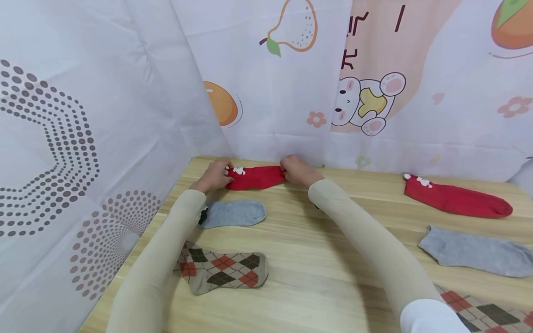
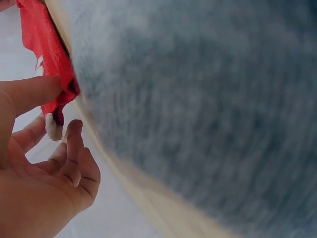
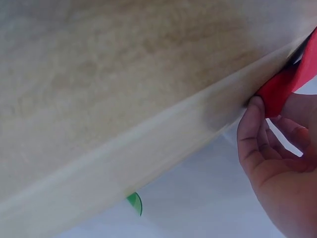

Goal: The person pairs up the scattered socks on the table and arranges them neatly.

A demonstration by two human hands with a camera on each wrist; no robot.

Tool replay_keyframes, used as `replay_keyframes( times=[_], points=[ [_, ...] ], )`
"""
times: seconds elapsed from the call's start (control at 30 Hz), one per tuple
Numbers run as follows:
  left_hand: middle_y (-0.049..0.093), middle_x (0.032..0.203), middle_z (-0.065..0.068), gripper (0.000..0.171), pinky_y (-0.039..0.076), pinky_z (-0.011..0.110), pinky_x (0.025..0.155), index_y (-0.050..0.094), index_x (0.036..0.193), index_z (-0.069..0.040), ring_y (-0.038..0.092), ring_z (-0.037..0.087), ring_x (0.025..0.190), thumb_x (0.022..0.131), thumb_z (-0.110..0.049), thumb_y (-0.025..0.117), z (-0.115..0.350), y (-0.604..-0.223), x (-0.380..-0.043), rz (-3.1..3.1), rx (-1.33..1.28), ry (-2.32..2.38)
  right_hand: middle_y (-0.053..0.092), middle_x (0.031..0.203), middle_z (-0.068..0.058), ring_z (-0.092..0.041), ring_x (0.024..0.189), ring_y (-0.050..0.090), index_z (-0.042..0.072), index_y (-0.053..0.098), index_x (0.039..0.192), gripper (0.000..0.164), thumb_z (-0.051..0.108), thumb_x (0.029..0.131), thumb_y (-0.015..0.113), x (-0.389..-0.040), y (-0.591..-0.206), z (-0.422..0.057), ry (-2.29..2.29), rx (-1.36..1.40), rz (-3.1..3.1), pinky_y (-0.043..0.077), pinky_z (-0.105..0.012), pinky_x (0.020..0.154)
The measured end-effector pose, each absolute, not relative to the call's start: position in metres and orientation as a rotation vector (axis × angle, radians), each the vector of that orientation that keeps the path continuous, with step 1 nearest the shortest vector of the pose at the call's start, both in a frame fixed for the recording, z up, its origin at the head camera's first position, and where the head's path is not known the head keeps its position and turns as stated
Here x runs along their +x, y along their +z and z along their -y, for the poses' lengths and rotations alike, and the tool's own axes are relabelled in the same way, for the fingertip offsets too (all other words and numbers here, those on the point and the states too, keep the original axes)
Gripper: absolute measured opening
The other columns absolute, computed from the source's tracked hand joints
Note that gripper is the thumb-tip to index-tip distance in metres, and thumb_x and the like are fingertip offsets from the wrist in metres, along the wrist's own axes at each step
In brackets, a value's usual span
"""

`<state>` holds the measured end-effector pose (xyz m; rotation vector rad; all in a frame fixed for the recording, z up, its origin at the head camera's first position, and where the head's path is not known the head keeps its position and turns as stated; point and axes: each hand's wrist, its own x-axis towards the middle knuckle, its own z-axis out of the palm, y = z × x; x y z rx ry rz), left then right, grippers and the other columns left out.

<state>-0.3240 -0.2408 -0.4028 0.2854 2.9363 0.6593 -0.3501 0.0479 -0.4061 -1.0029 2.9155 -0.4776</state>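
A red sock (image 1: 260, 177) with a white figure near its cuff lies stretched sideways at the table's back edge. My left hand (image 1: 214, 175) pinches its cuff end; in the left wrist view the thumb (image 2: 37, 91) presses on the red fabric beside a small white tuft (image 2: 53, 128). At the other end my right hand (image 1: 297, 170) pinches the toe, and the right wrist view shows the fingertips on the red cloth (image 3: 280, 91). Just in front of the red sock lies a grey sock (image 1: 235, 213), partly behind my left wrist.
An argyle sock (image 1: 226, 270) lies nearer on the left. Along the right side are another red sock (image 1: 458, 198), a second grey sock (image 1: 479, 252) and a second argyle sock (image 1: 491, 314), cut by the frame. Printed white curtains (image 1: 270, 111) stand behind and left of the wooden table (image 1: 308, 277).
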Motion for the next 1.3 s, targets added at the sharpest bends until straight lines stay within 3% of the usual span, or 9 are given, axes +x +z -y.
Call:
replay_keyframes(
  times=[0.27, 0.47, 0.73, 1.3],
  points=[
    [0.058, 0.116, 0.016, 0.025, 0.048, 0.038, 0.084, 0.055, 0.121, -0.004, 0.051, 0.029, 0.103, 0.101, -0.019, 0.057, 0.246, -0.404, -0.319, -2.846, 0.232, 0.870, 0.063, 0.086, -0.011, -0.026, 0.081, 0.056, 0.000, 0.066, 0.089, 0.009, -0.003, 0.092, 0.058, -0.350, -0.408, -0.048, -0.498, -1.012, -2.928, 0.050, -0.034, 0.078],
    [0.057, 0.118, 0.016, 0.023, 0.050, 0.038, 0.086, 0.056, 0.122, -0.004, 0.051, 0.030, 0.105, 0.102, -0.015, 0.056, 0.244, -0.399, -0.318, -2.838, 0.230, 0.905, 0.064, 0.090, -0.013, -0.028, 0.085, 0.057, -0.003, 0.068, 0.094, 0.011, -0.004, 0.091, 0.057, -0.348, -0.405, -0.054, -0.560, -1.007, -2.938, 0.050, -0.036, 0.081],
    [0.057, 0.105, 0.014, 0.018, 0.046, 0.035, 0.079, 0.058, 0.117, -0.004, 0.050, 0.028, 0.095, 0.101, -0.012, 0.057, 0.240, -0.399, -0.316, -2.853, 0.327, 0.940, 0.065, 0.095, -0.018, -0.032, 0.092, 0.059, -0.007, 0.070, 0.097, 0.017, -0.008, 0.089, 0.055, -0.342, -0.405, -0.071, -0.644, -1.032, -2.989, 0.050, -0.040, 0.087],
    [0.061, 0.105, 0.012, 0.016, 0.045, 0.035, 0.076, 0.063, 0.114, -0.003, 0.051, 0.025, 0.091, 0.100, -0.009, 0.059, 0.224, -0.388, -0.311, -2.864, 0.531, 0.966, 0.065, 0.093, -0.019, -0.034, 0.088, 0.060, -0.008, 0.070, 0.098, 0.017, -0.010, 0.086, 0.057, -0.323, -0.397, -0.105, -0.670, -1.201, -3.052, 0.052, -0.042, 0.083]
  ],
)
